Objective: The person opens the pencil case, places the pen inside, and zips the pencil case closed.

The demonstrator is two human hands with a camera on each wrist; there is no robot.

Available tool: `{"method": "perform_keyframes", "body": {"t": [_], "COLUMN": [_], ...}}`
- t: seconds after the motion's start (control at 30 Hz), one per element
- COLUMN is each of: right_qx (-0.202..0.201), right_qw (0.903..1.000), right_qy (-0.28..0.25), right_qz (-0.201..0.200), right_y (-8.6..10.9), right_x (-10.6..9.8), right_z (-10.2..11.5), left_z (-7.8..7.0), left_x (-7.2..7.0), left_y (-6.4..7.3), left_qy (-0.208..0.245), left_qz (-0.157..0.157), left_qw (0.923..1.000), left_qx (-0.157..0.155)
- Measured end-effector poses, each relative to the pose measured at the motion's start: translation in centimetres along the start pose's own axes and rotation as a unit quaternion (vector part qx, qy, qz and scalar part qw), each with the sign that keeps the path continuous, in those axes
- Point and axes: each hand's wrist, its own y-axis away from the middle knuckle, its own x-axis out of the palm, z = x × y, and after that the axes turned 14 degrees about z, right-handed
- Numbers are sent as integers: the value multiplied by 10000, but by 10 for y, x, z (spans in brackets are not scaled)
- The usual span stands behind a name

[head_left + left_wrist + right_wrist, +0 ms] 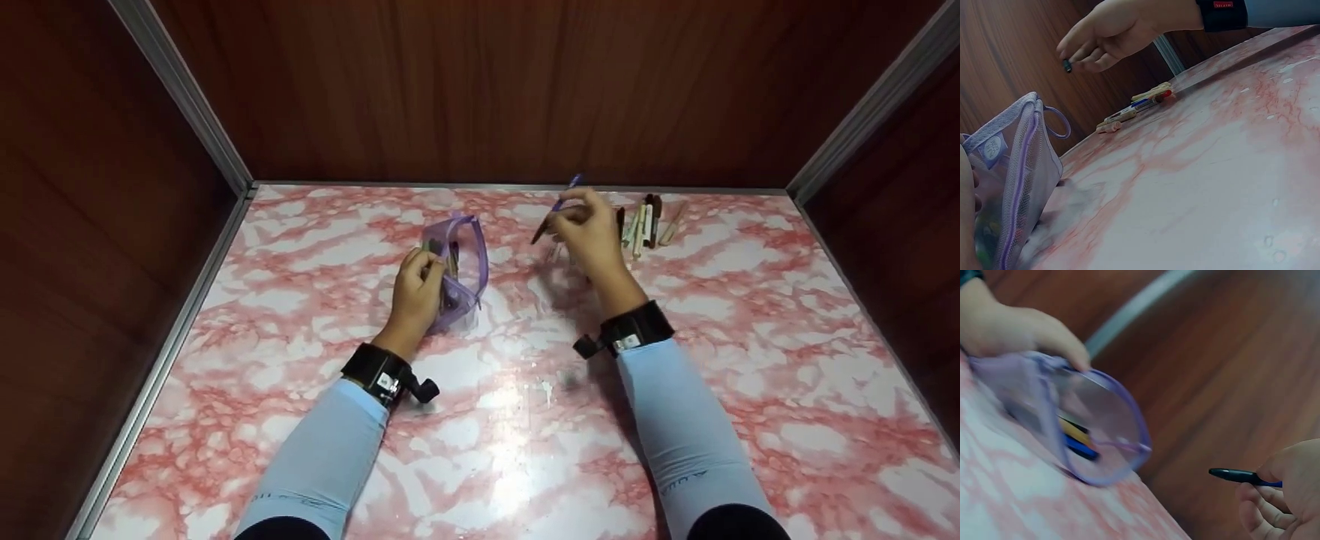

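My left hand (pixel 420 285) grips the near side of a purple mesh pencil case (pixel 482 259), its zipped mouth gaping toward the right. Inside the case, in the right wrist view, lie several pens, among them a blue pen (pixel 1081 449) and a yellowish one (pixel 1074 431). Between thumb and fingers my right hand (pixel 592 229) pinches a blue pen with a dark end (pixel 576 180), raised above the table to the right of the case. That pen's dark end (pixel 1230 475) points toward the case's opening in the right wrist view.
Several pens and markers (pixel 649 221) lie in a loose group at the back right, just beyond my right hand. The red-and-white marbled table (pixel 510 420) is bounded by brown wood panels (pixel 480 90) at the back and sides, with metal trim (pixel 187 289) along the left edge.
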Motion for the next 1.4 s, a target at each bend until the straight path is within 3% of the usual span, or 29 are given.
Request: {"method": "perform_keyframes", "body": {"t": [0.3, 0.53, 0.67, 0.87, 1.1, 1.27, 1.4], "right_qx": [204, 420, 513, 510, 259, 309, 677], "right_qw": [9923, 9789, 9676, 9582, 9323, 9345, 9444], "right_qy": [339, 798, 1103, 1250, 1659, 1806, 1791], "right_qz": [1173, 1831, 2211, 2523, 3202, 3051, 2675], "right_y": [9, 16, 18, 18, 18, 15, 11], "right_x": [62, 86, 89, 90, 87, 76, 55], "right_z": [-6, -11, -13, -13, -13, -11, -10], "left_z": [1, 1, 1, 0, 0, 0, 1], "left_x": [0, -2, -2, -2, -2, -2, -1], "left_y": [1, 1, 0, 0, 0, 0, 0], "left_qy": [-50, -1, 8, -33, -1, -11, 8], "left_qz": [-5, -28, -14, -45, 47, 66, 30], "left_qw": [9999, 10000, 10000, 9999, 10000, 10000, 10000], "left_qx": [112, 79, 70, 102, 4, -42, -15]}}
